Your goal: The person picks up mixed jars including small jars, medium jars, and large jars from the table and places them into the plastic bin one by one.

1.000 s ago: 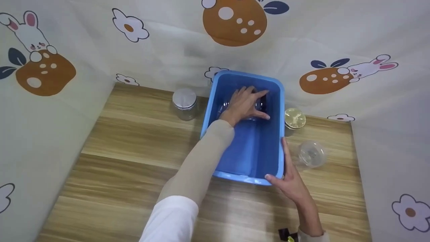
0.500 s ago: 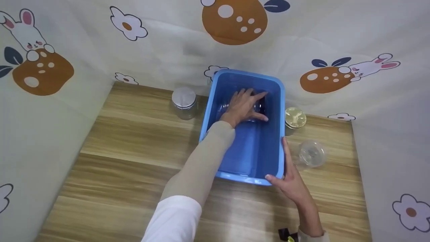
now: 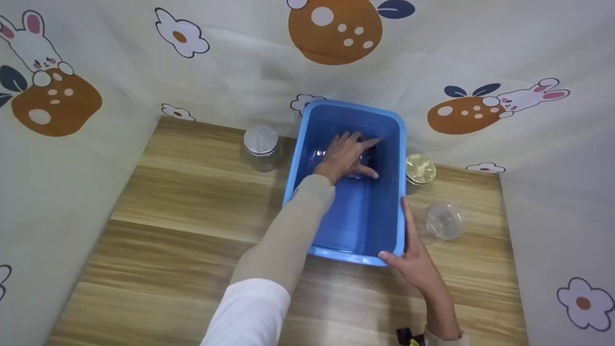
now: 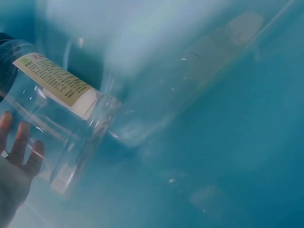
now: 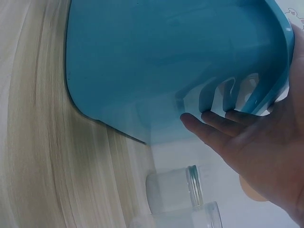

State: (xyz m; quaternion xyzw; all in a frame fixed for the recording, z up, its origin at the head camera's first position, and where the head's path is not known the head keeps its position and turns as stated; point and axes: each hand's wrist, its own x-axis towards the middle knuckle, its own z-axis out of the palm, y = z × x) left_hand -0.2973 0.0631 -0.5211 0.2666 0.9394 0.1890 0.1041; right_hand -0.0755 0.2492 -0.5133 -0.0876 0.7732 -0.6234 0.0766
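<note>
A blue plastic basin [image 3: 382,262] stands against the patterned back cloth. Inside it, near the far end, my left hand [image 3: 343,156] reaches over a clear jar [image 3: 317,154] with its fingers and thumb spread around the sides. The jar lies on its side, its dark lid end to the right, mostly covered by the hand. In the left wrist view, fingertips [image 4: 21,142] press the jar's clear wall below a printed label [image 4: 54,80]. My right hand [image 3: 418,264] grips the basin's near right corner, thumb over the rim and fingers along the outer wall.
Left of the basin stands a clear jar with a silver lid [image 3: 262,146]. To its right are a jar with a yellow-green lid [image 3: 420,169] and a clear open container [image 3: 445,220]. A small black object [image 3: 406,335] lies by the right wrist. Cloth walls enclose the wooden tabletop [image 3: 182,192].
My left hand has shifted slightly toward the near side inside the basin, and the jar under it has come along. My right hand keeps its grip on the corner.
</note>
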